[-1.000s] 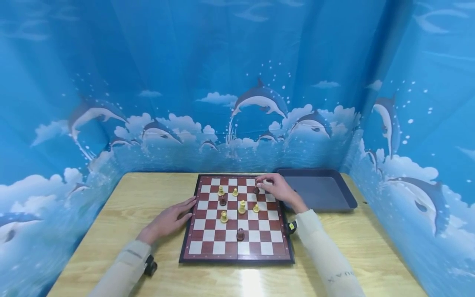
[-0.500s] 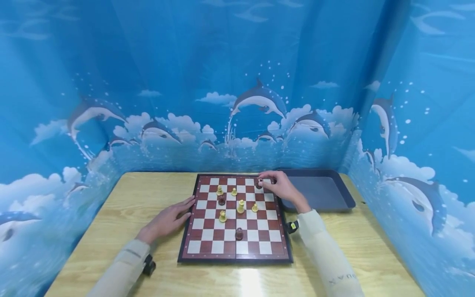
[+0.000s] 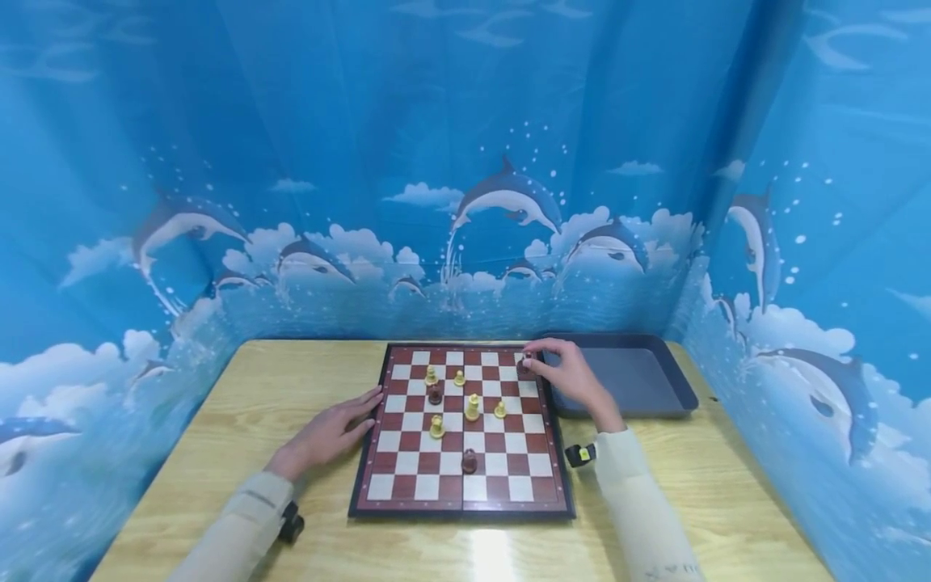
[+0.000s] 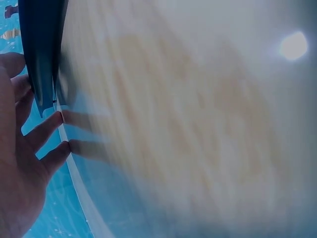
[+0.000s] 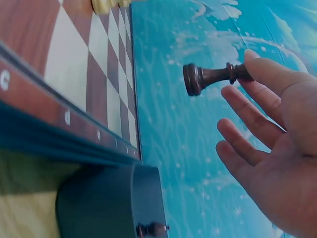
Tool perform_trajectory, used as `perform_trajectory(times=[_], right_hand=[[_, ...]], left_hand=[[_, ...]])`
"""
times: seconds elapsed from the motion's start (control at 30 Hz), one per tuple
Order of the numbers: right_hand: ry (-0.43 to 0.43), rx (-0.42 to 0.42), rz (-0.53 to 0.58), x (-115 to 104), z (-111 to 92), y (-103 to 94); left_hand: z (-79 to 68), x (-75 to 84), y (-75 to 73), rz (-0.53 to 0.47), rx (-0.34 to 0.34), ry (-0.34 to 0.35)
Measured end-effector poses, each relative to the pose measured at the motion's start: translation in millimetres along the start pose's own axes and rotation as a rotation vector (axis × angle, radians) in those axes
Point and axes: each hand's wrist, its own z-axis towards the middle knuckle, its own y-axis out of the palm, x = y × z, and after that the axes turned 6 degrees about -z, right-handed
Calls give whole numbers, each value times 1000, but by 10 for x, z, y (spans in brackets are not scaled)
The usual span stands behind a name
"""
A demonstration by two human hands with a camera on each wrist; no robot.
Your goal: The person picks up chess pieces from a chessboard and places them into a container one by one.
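Observation:
My right hand (image 3: 575,378) pinches a dark brown chess piece (image 5: 213,75) by its top between thumb and forefinger. In the right wrist view the piece is off the board, its round base free and its head hidden by the fingertips. The head view places it over the far right corner of the chessboard (image 3: 426,485). Along the board's left edge rests my left hand (image 3: 330,432), fingers extended and touching the rim. Several yellow pieces, such as a tall one (image 3: 473,407), stand on the squares. Two brown pieces stand there too, one near (image 3: 469,461) and one farther back (image 3: 435,394).
A dark grey tray (image 3: 672,404) sits right of the board at the table's back, partly behind my right forearm. Inside it lies a dark chess piece (image 5: 152,229). A blue dolphin-print curtain (image 3: 349,162) encloses the wooden table (image 3: 291,364).
My right hand has lifted the brown piece from its square and carried it rightward to the board's far right corner. My left hand stays at the left edge.

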Motion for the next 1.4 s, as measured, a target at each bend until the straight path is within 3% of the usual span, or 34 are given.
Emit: perform_trajectory(times=[0.17,0.63,1.1,1.4], right_hand=[[39,79,-42,73,-95,-147],[138,187,-35,247,-275,-403],[215,221,-107,369,-474,-600],[223,249,-137,567,-503,-673]], left_hand=[[19,11,7,-10,2,-2],[-2,-23,9,-8,-1,8],[-19,-1,36,-29,-21,-13],[18,-8,37,-24,-10,-27]])
